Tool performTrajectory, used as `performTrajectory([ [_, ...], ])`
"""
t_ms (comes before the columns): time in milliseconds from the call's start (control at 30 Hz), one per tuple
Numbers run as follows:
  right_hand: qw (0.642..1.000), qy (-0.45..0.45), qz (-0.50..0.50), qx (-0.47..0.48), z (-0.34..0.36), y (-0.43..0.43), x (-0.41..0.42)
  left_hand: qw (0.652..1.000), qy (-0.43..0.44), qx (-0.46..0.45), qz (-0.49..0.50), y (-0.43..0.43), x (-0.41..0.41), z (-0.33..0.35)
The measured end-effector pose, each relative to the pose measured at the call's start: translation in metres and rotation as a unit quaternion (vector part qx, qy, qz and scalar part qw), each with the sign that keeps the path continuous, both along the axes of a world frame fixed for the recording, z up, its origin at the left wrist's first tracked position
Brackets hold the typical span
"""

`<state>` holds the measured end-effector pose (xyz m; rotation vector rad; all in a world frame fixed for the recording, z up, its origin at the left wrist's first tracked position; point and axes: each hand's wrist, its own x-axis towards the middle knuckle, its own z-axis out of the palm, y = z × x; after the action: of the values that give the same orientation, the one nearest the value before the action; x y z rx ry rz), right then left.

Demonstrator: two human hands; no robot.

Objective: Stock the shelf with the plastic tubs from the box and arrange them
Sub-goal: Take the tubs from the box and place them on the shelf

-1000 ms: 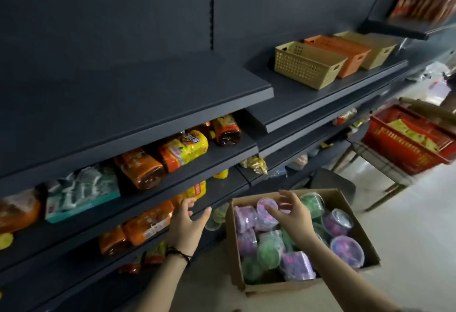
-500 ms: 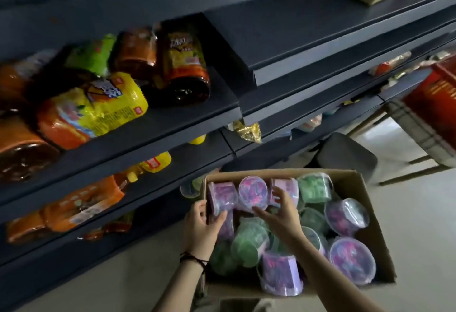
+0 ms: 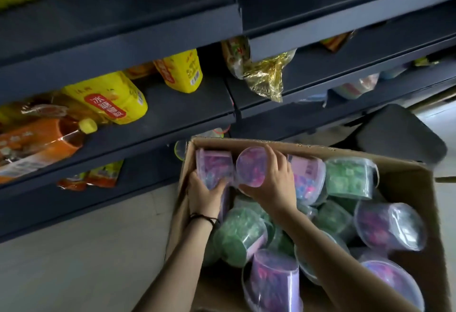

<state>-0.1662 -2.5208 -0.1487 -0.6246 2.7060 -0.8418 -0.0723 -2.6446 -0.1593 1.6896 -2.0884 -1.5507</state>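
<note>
Head view, looking steeply down. Open cardboard box (image 3: 404, 183) on the pale floor (image 3: 74, 262), set against the foot of dark shelving (image 3: 160, 114). Packed with clear plastic tubs of purple and green contents, most lying jumbled on their sides.

Left hand (image 3: 204, 195) down in the box's far left corner, black wristband (image 3: 203, 218) on the wrist. Fingers curled round the near end of a side-lying purple tub (image 3: 214, 166), thumb pressed to its right flank: a full grip. Tub close against the box's left wall.

Right hand (image 3: 276, 186) just beside the left. Fingers spread and bent over the upper right edge of a round-lidded purple tub (image 3: 249, 166), thumb hooked under the lid's lower rim, the tub clasped between them. Lid turned up toward the camera, tub touching the side-lying purple tub on its left. Whether either tub is lifted clear of those beneath: impossible to tell.

Right of that hand, along the far wall: a far purple tub (image 3: 308, 173), then a far green tub (image 3: 350, 178). Nearer, between the forearms, a large green tub (image 3: 239, 235), and below it a lilac tub (image 3: 274, 282). By the right wall, a glossy-lidded purple tub (image 3: 392, 225).

On the shelves above: yellow bottles (image 3: 108, 97), an orange bottle (image 3: 37, 144) with a yellow cap, a crumpled gold foil bag (image 3: 266, 77), and orange packets (image 3: 98, 176) one board lower. Beyond the box, a black stool seat (image 3: 399, 134).
</note>
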Motion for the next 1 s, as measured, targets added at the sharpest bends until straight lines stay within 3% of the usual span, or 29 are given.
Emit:
performTrajectory([
  [300, 0.996, 0.028, 0.075, 0.024, 0.015, 0.05, 0.011, 0.995, 0.046, -0.087, -0.003, 0.01, 0.006, 0.01],
  [500, 0.999, -0.013, 0.049, -0.001, 0.026, 0.087, 0.031, 0.983, 0.064, -0.048, -0.167, 0.01, 0.056, 0.038],
  [633, 0.998, -0.052, 0.037, -0.001, 0.015, 0.105, 0.055, 0.978, 0.041, 0.037, -0.203, -0.001, 0.067, 0.032],
  [733, 0.997, -0.077, 0.001, -0.025, 0.009, 0.115, 0.07, 0.983, 0.055, 0.072, -0.159, 0.013, 0.043, 0.038],
  [867, 0.992, -0.109, -0.034, -0.056, 0.019, 0.114, 0.073, 0.996, 0.042, 0.007, -0.08, 0.029, 0.016, 0.031],
  [1000, 0.971, -0.193, -0.124, -0.072, 0.031, 0.103, 0.06, 0.995, 0.017, -0.029, -0.099, 0.027, 0.018, 0.029],
])
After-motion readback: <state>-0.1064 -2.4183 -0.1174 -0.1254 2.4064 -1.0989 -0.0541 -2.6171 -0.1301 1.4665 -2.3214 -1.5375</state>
